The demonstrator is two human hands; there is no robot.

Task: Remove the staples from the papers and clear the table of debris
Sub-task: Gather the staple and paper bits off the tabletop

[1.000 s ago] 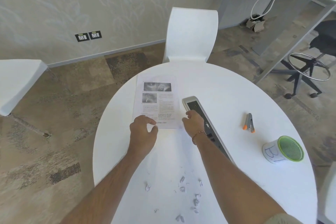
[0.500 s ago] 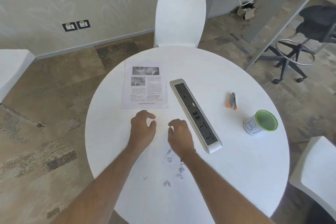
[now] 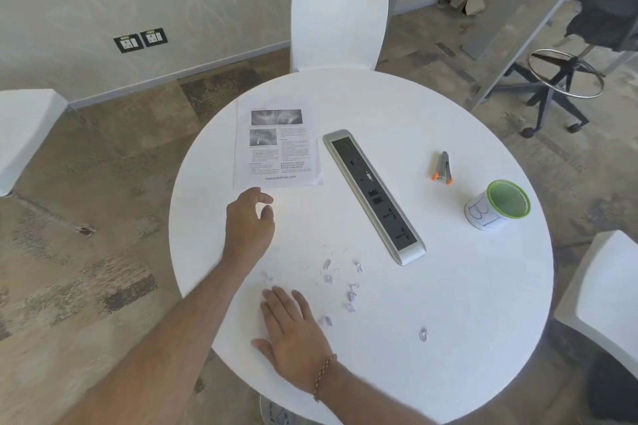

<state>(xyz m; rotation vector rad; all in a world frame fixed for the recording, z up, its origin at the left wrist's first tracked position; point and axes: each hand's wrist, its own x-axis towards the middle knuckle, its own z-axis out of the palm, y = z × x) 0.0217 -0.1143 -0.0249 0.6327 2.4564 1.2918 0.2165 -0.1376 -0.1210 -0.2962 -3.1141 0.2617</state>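
Two bare hands over a round white tabletop (image 3: pixel 448 321) with papers and little scraps.

From the head camera: the left hand (image 3: pixel 249 221) hovers just below the papers (image 3: pixel 278 148), fingers curled loosely, half open, holding nothing. The right hand (image 3: pixel 293 331) lies flat and wide open on the tabletop, holding nothing, with small paper scraps (image 3: pixel 340 281) scattered just beside it toward the middle. The papers lie flat on the far left part. A long power strip (image 3: pixel 374 195) sits in the middle. An orange and grey staple remover (image 3: pixel 443 169) lies to the right, near a green-rimmed cup (image 3: pixel 497 209).
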